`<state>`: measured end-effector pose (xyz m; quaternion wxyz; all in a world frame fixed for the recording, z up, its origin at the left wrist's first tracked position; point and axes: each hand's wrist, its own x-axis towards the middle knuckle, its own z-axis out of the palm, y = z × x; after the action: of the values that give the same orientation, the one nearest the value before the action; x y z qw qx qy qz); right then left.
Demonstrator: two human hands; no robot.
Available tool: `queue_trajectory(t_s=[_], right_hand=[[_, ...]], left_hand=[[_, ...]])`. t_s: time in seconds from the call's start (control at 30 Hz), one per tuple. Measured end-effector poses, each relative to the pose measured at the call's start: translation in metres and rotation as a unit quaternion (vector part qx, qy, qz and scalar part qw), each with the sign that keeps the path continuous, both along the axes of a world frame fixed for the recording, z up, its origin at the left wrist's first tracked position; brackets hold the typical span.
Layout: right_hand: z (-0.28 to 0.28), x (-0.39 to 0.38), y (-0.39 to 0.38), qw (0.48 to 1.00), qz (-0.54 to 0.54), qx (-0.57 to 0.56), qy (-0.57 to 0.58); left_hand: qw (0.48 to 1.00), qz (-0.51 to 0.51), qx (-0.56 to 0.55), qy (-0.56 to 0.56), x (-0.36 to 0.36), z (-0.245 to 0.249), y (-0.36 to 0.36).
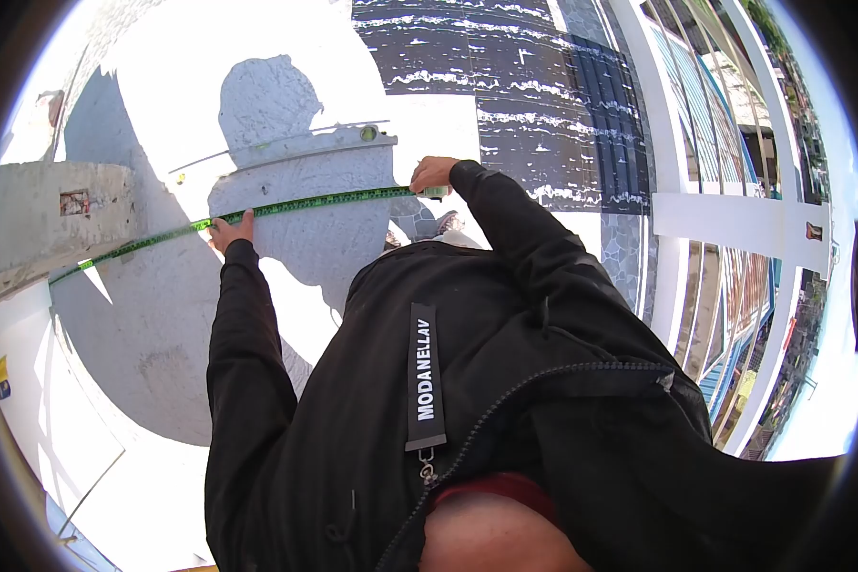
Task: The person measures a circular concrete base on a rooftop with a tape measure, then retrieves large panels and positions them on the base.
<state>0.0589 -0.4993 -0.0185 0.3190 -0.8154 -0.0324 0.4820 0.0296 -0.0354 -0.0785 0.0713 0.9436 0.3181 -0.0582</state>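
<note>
A green tape measure blade point(324, 199) stretches across the pale floor, from the base of the low wall at the left to the case in my right hand. My right hand point(434, 174) is closed around the tape measure case point(433, 192), which is mostly covered by the fingers. Farther left along the blade, my left hand point(231, 233) grips it, with the thumb on one side and the fingers partly hidden. The blade looks nearly straight between both hands.
Beyond the tape lie a long grey bar point(305, 155) and a small round greenish thing point(368, 133). Dark tiles with white streaks point(543, 114) cover the floor at upper right. A white railing point(725, 214) borders the right side; a concrete wall point(29, 214) stands left.
</note>
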Motion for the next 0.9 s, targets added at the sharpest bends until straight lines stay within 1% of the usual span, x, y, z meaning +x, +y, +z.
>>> queue_trajectory(t_s=[0.17, 0.23, 0.37, 0.43, 0.47, 0.53, 0.57, 0.63, 0.7, 0.8, 0.9], right_hand=[[-0.002, -0.001, 0.003, 0.999, 0.020, -0.017, -0.024], [-0.002, -0.003, 0.003, 0.995, 0.032, 0.010, -0.091], [-0.005, -0.004, 0.007, 0.995, 0.032, -0.022, -0.090], [-0.019, -0.004, 0.007, 0.989, 0.041, -0.020, -0.142], [-0.025, -0.004, 0.004, 0.989, 0.040, -0.019, -0.142], [-0.021, -0.007, -0.001, 0.988, 0.035, 0.018, -0.149], [-0.019, -0.007, -0.004, 0.988, 0.034, 0.017, -0.150], [-0.002, -0.009, -0.004, 0.999, 0.009, 0.022, -0.043], [-0.001, -0.009, -0.003, 0.999, -0.009, 0.025, -0.029], [0.003, -0.012, -0.011, 0.999, -0.036, 0.032, -0.005], [0.005, -0.013, -0.011, 0.998, -0.049, 0.042, 0.009]], left_hand=[[1.000, 0.012, -0.001, 0.005, 0.000, 0.005, -0.003], [1.000, 0.012, 0.004, -0.003, 0.001, 0.000, -0.001], [1.000, -0.002, 0.014, 0.015, 0.001, -0.004, 0.003], [1.000, -0.002, 0.015, 0.021, 0.002, -0.002, 0.002], [1.000, 0.003, 0.006, 0.021, 0.002, -0.001, 0.002], [1.000, 0.007, -0.005, 0.020, 0.002, -0.003, 0.002], [1.000, 0.005, -0.001, 0.012, 0.002, -0.004, 0.002], [1.000, 0.003, 0.004, 0.003, 0.000, 0.000, 0.000], [0.999, 0.022, -0.020, -0.013, 0.000, 0.003, -0.003], [1.000, 0.016, -0.020, 0.005, 0.000, 0.005, -0.003], [1.000, 0.012, -0.027, -0.005, 0.001, -0.002, 0.002]])
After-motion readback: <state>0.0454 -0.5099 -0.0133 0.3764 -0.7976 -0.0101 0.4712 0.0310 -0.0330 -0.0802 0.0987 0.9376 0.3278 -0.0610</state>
